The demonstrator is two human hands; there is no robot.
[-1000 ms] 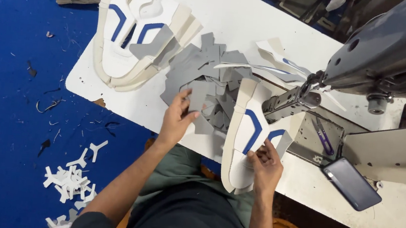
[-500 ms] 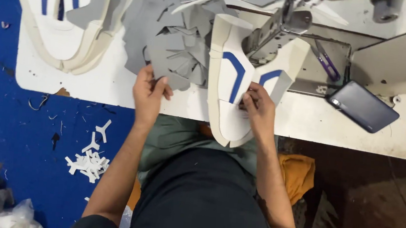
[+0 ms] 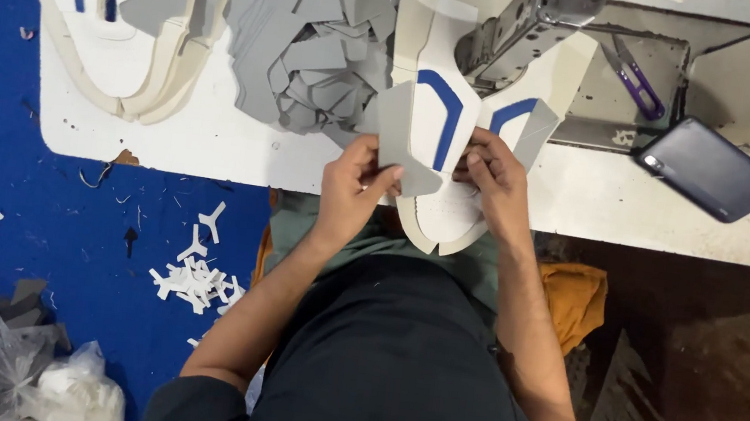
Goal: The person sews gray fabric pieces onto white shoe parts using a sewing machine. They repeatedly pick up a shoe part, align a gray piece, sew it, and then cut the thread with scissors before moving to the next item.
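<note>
At the near edge of the white bench (image 3: 215, 143) both hands work on one piece. The left hand (image 3: 354, 185) pinches a grey cut panel (image 3: 396, 143) between thumb and fingers, laying it against the left side of a white shoe upper with blue stripes (image 3: 444, 125). The right hand (image 3: 489, 181) is closed on the upper's lower right edge — the upper's tip hangs just over the bench edge. Behind it, the sewing machine head (image 3: 529, 22) stands over the upper's split. To the left lies a heap of grey cut pieces (image 3: 317, 56), farther left a stack of white uppers (image 3: 117, 16). Right of the machine — purple snips (image 3: 635, 75) and a dark phone (image 3: 709, 167).
</note>
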